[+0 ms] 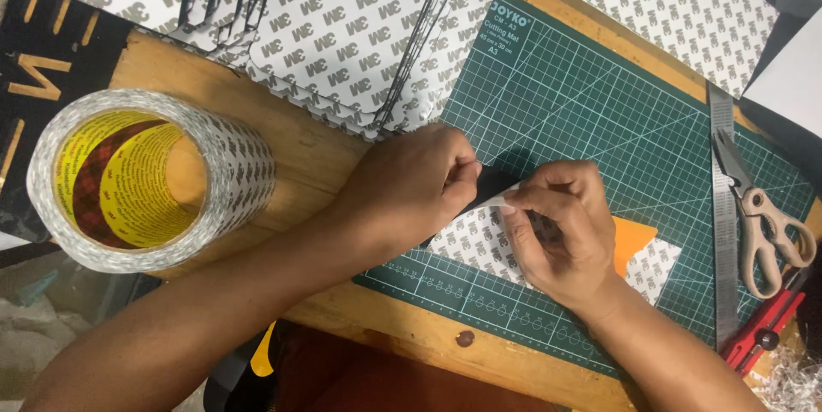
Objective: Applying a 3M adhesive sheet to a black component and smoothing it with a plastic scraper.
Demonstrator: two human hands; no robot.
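Left fingers: the left hand [409,182] has its fingers [467,170] pressed together, pinching the top edge of a small black piece [490,185].
Right fingers: the right hand [561,228] has thumb and forefinger [522,200] closed in a pinch on the white liner at the same edge, touching the left fingertips.
Black piece: lifted slightly off a printed backing sheet [479,241], which lies on the green cutting mat [591,95] near the mat's front edge.
Orange piece: an orange shape [631,241] shows just right of the right hand, on the backing sheet.
Tape roll: a wide double-sided tape roll [145,181] stands on the wooden surface [308,164] towards its left edge.
Sheet stack: printed liner sheets [342,26] lie along the far edge.
Tools: steel ruler [723,206], scissors [766,223] and red utility knife [762,335] lie at the mat's right edge.
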